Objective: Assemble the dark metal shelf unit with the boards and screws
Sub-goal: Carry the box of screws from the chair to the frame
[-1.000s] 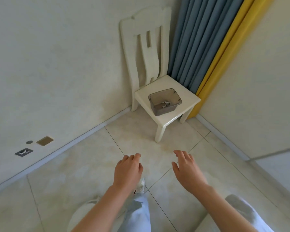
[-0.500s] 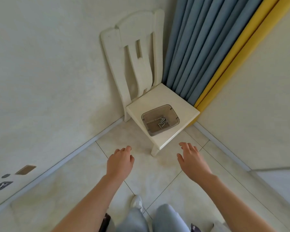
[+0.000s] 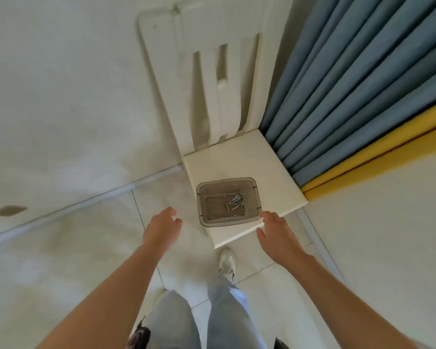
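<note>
Down on the white chair [image 3: 269, 172] seat, screws [image 3: 234, 201] lie in a grey plastic tub [image 3: 228, 201], flanked by the empty, loosely open left hand [image 3: 161, 229] and right hand [image 3: 278, 235].

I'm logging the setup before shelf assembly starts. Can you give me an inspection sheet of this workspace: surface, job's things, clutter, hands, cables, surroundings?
Surface: white chair seat serving as a stand, in a corner on a tiled floor.
Job's things: loose screws lying in a translucent grey tray on the front part of the seat; no shelf frame or boards in view.
Clutter: nothing seen.
Hands: left hand open over the floor, left of the tray; right hand open by the tray's near right corner; neither holds anything.
Cables: nothing seen.
Surroundings: blue curtain with a yellow strip beside the chair; wall plates low on the left wall.
</note>
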### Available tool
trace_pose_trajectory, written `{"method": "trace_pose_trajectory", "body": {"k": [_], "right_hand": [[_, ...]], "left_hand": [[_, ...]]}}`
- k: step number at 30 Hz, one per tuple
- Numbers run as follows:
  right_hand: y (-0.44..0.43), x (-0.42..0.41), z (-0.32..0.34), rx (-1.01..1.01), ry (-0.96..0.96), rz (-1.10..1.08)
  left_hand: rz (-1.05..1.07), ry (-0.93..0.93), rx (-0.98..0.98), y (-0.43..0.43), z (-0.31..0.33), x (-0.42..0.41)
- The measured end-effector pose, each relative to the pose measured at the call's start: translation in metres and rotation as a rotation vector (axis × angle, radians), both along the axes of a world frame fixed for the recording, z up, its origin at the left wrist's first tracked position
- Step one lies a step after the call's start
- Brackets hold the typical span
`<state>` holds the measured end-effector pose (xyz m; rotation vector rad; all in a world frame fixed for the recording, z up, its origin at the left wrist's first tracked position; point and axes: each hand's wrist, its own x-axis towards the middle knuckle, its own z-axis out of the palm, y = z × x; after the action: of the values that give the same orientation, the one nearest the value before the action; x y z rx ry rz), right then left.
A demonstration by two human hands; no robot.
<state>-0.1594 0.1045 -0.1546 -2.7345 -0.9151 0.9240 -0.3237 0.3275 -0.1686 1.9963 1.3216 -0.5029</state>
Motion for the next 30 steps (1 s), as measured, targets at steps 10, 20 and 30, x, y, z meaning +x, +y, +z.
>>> {"method": "trace_pose_trajectory", "body": {"k": [10, 20, 30], "right_hand": [[0.006, 0.085, -0.079, -0.063, 0.104, 0.104], [0.021, 0.118, -0.157, -0.062, 0.309, -0.275], [0.046, 0.121, -0.188, -0.014, 0.338, -0.471]], "left_hand": [[0.043, 0.074, -0.002, -0.014, -0.07, 0.065], [0.145, 0.095, -0.073, -0.005, -0.145, 0.077], [0.381, -0.084, -0.203, 0.003, -0.175, 0.091]]}}
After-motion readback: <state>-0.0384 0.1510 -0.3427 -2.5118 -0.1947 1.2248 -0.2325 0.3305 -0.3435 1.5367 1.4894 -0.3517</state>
